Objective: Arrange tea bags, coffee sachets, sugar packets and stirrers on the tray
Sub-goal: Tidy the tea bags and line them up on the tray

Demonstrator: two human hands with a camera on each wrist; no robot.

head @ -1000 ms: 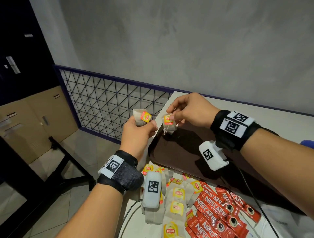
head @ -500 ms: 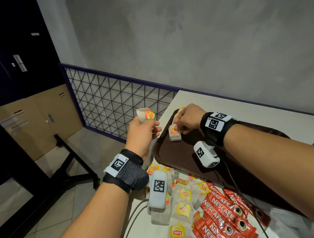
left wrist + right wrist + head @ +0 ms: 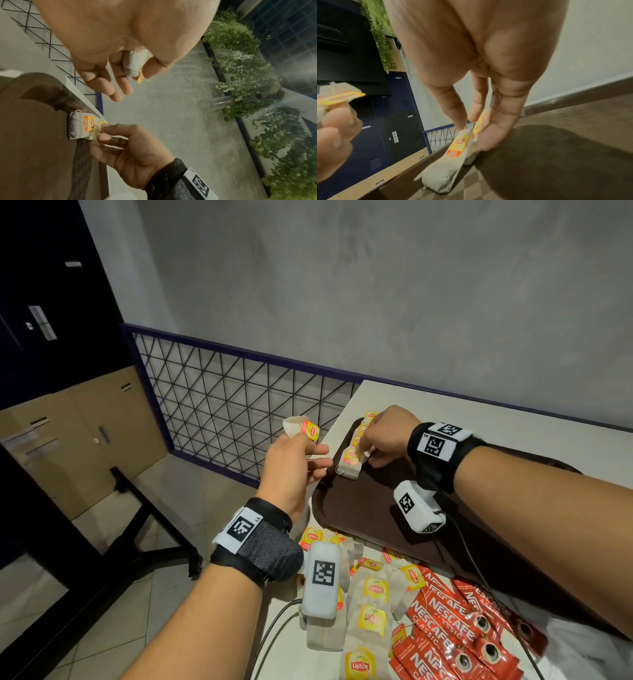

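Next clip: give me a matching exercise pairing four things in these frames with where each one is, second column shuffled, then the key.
Things:
1. tea bag in the left hand
2. tea bag under the right hand
3. Nescafe sachets
4. brown tray

Places:
A. on the white table, far left part
B. held up in the air, left of the tray
C. lying on the tray's far left corner
D. loose on the table, nearer than the tray

Pairs: 1-B, 2-C, 3-D, 4-A

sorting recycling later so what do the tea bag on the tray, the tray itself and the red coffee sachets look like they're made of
Tea bag on the tray: thin matte filter paper, creased and slightly see-through, with a glossy card tag.
Tray: dark brown, probably moulded plastic, with a raised rim and a faint sheen.
Coffee sachets: glossy printed film, likely plastic or foil laminate, going by the shine.
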